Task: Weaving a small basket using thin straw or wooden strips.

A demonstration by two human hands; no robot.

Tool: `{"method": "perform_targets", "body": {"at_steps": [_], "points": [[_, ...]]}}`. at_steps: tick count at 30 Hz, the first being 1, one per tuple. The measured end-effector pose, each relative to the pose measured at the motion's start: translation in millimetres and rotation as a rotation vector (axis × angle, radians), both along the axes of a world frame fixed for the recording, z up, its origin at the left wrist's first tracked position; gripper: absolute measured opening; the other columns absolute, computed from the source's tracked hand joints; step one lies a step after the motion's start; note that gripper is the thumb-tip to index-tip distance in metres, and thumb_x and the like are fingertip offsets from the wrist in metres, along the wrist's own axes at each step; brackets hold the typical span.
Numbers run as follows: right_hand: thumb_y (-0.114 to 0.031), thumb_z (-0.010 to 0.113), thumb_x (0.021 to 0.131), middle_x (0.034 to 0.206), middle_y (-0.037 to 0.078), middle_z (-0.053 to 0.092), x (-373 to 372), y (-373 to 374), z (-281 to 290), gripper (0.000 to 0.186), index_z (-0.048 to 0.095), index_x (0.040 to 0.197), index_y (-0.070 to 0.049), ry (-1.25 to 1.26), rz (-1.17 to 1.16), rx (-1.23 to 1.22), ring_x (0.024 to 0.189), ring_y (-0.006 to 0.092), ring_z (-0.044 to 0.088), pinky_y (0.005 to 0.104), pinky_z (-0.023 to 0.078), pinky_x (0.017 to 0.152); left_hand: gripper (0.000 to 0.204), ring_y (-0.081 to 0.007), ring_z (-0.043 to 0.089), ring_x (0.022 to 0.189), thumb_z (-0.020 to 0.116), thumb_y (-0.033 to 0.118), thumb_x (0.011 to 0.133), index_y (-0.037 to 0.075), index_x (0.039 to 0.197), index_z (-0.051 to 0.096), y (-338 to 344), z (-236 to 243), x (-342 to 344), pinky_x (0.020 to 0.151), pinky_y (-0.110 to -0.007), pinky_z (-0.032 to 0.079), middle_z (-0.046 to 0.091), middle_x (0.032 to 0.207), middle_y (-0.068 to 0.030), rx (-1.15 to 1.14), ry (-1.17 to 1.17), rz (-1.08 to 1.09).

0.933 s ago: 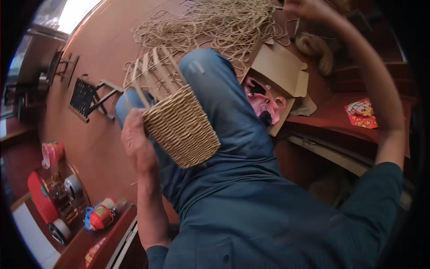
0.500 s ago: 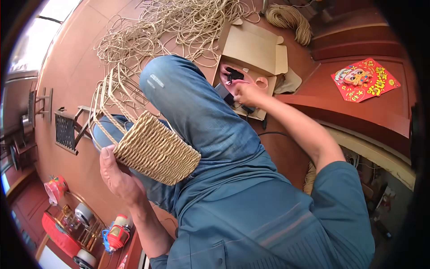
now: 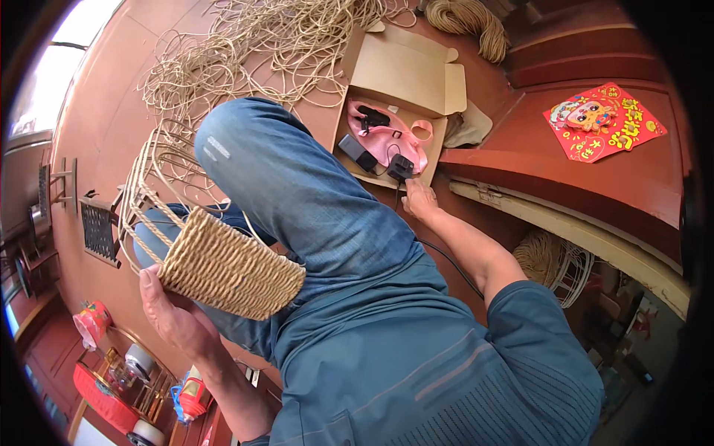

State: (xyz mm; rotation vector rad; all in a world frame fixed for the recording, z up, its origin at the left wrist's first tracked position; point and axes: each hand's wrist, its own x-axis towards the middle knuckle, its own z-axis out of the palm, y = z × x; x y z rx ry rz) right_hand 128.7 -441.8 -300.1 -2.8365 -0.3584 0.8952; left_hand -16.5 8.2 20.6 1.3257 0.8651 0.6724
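Observation:
My left hand (image 3: 175, 312) grips a woven straw basket (image 3: 230, 265) by its rim side, thumb outside and the other fingers out of sight. The basket lies tilted over my thigh, with long loose cords (image 3: 152, 167) standing out from its open end. My right hand (image 3: 420, 198) is low at the near edge of an open cardboard box (image 3: 439, 149), fingers bunched by a black cable; what they pinch, if anything, is too small to make out. Inside the box are a black plug adapter (image 3: 400, 166), a dark rectangular block (image 3: 357, 152), a black device (image 3: 373, 116) and pink material (image 3: 379, 141).
A tangled heap of straw cord (image 3: 253, 59) spreads over the floor ahead, beside a coiled bundle (image 3: 468, 26). A red bench (image 3: 535, 178) with a red paper decoration (image 3: 604, 123) stands at right. Left are a small stool (image 3: 99, 230) and a low rack (image 3: 123, 372).
My right hand has drawn back from inside the box to its near edge, uncovering the adapter. The view has shifted, with the basket still in my left hand.

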Motion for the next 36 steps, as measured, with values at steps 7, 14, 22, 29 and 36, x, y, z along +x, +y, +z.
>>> {"method": "perform_targets", "body": {"at_steps": [7, 14, 22, 29, 36], "points": [[-0.023, 0.072, 0.087, 0.126, 0.021, 0.065, -8.6, -19.2, -16.6, 0.046, 0.063, 0.128, -0.006, 0.005, -0.093, -0.013, 0.122, 0.0424, 0.063, 0.0542, 0.051, 0.103, 0.032, -0.0136, 0.064, 0.095, 0.050, 0.027, 0.115, 0.002, 0.112, 0.070, 4.3, 3.5, -1.6, 0.092, -0.032, 0.049, 0.071, 0.101, -0.0047, -0.024, -0.008, -0.059], [-0.022, 0.073, 0.085, 0.121, 0.021, 0.069, -16.0, -27.9, -26.3, 0.043, 0.067, 0.125, -0.006, 0.027, -0.015, -0.029, 0.121, 0.0395, 0.063, 0.0520, 0.050, 0.104, 0.033, -0.0164, 0.066, 0.106, 0.046, 0.028, 0.116, 0.003, 0.123, 0.067, 10.1, 5.9, -2.9, 0.100, -0.035, 0.049, 0.072, 0.114, -0.0050, -0.051, -0.007, -0.143], [-0.026, 0.076, 0.082, 0.110, 0.018, 0.065, -57.7, -22.1, -45.7, 0.035, 0.068, 0.110, -0.006, -0.090, 0.041, 0.115, 0.100, 0.0381, 0.067, 0.0502, 0.053, 0.092, 0.032, -0.0158, 0.066, 0.099, 0.048, 0.027, 0.115, 0.003, 0.113, 0.069, 8.9, 7.1, 0.3, 0.094, -0.034, 0.050, 0.072, 0.106, -0.0049, -0.050, -0.006, -0.102], [-0.038, 0.076, 0.090, 0.110, 0.014, 0.067, -71.3, -10.5, -44.4, 0.035, 0.073, 0.107, -0.008, -0.037, 0.212, -0.122, 0.092, 0.0306, 0.073, 0.0474, 0.053, 0.083, 0.031, -0.0158, 0.066, 0.103, 0.049, 0.025, 0.115, 0.002, 0.119, 0.068, 19.1, 6.2, -6.4, 0.098, -0.034, 0.049, 0.072, 0.112, -0.0055, -0.055, -0.005, -0.129], [-0.041, 0.072, 0.092, 0.103, 0.014, 0.070, -69.0, -10.8, -78.7, 0.033, 0.077, 0.093, -0.009, -0.102, 0.261, -0.145, 0.086, 0.0277, 0.074, 0.0461, 0.053, 0.074, 0.029, -0.0154, 0.065, 0.103, 0.051, 0.025, 0.114, 0.003, 0.119, 0.069, 19.4, 14.7, -6.4, 0.098, -0.033, 0.048, 0.072, 0.110, -0.0040, -0.029, 0.040, -0.150]]}}
